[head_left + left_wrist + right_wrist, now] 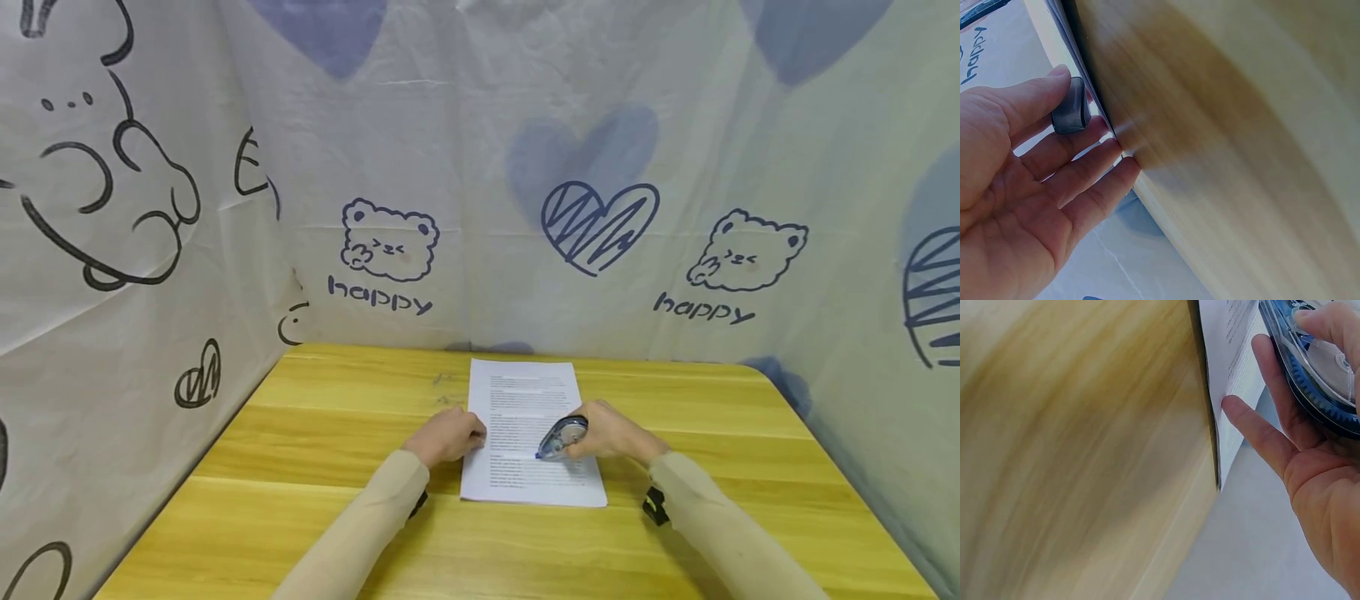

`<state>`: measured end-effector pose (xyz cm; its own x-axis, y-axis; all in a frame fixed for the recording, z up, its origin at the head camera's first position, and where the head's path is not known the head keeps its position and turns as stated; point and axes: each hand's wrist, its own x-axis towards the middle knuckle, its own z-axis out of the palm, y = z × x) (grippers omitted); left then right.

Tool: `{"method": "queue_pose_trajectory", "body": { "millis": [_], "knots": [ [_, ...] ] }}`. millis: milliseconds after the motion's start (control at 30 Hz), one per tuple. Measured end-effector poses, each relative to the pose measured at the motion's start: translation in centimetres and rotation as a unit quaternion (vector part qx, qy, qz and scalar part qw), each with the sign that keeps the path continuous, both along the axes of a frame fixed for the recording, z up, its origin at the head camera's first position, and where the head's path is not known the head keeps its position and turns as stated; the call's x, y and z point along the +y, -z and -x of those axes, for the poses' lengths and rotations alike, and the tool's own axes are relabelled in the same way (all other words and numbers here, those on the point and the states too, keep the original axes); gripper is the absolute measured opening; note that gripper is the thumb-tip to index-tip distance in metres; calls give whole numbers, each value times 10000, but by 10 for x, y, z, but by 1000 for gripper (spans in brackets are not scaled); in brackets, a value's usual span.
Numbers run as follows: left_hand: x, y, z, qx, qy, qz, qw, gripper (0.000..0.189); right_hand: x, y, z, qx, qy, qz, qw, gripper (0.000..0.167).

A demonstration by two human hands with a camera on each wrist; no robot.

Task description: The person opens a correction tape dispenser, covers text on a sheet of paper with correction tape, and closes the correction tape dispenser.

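Observation:
A stack of printed paper lies on the wooden table. My right hand grips a correction tape dispenser with a clear, blue-geared body. Its blue tip points down and left, close over the printed lines in the head view. One right fingertip rests on the sheet. At the paper's left edge is my left hand. Its thumb and index finger pinch a small dark grey cap-like piece, while the other fingertips touch down beside the paper's edge.
Yellow wood-grain table spreads out on both sides of the paper. A pale cloth printed with hearts and bears hangs behind the table and along its sides. Faint marks show on the wood left of the paper's top.

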<state>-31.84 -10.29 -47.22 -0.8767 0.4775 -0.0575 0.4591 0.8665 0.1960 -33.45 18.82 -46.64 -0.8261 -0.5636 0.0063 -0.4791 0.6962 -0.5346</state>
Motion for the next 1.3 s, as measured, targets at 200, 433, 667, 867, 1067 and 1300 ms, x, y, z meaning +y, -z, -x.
{"method": "queue_pose_trajectory", "body": {
  "millis": [200,433,667,867,1067,1300],
  "knots": [
    [-1,0,0,-36,-25,-44,10000,14,1,0,0,-149,9,58,9999,21],
    [-1,0,0,-34,-48,-65,10000,13,3,-2,0,-131,87,-15,9999,20],
    [-2,1,1,-56,-67,-104,9999,13,6,-1,2,-212,64,57,9997,21],
    [-2,0,0,-45,-64,-109,9999,13,9,-1,2,-149,9,82,9999,20],
    [-3,0,0,-52,-53,-107,9999,13,12,1,2,-97,-2,82,9999,20],
    [-3,0,-3,-69,-23,-122,9999,13,16,1,2,-139,-79,131,9998,22]
  ]
}}
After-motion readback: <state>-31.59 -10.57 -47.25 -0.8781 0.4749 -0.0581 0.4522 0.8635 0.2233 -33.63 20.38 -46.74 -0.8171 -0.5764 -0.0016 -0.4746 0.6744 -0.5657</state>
